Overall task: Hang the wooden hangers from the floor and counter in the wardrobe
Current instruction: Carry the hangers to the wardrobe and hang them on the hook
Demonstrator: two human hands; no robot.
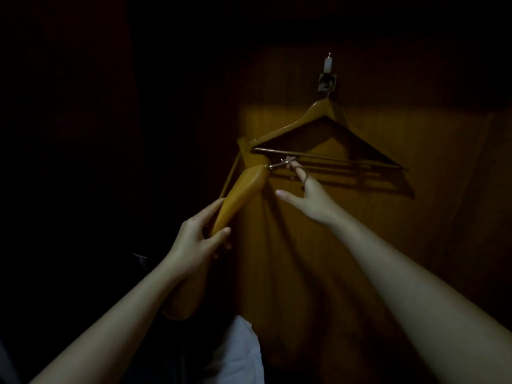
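Note:
One wooden hanger (310, 117) hangs from a small wall hook (327, 65) on the wardrobe's lit back panel, its metal bar running below it. A second wooden hanger (243, 195) is held edge-on below and to the left of it. My left hand (199, 236) grips this hanger's thick wooden arm near the middle. Its metal hook (279, 163) points right, close under the hung hanger's bar. My right hand (307, 195) reaches up, with fingertips touching the tip of that metal hook and the thumb spread out to the left.
The wardrobe's wooden back panel (360, 245) fills the right side, lit only in the middle. Everything to the left is dark. A white cloth (241, 353) shows at the bottom between my arms.

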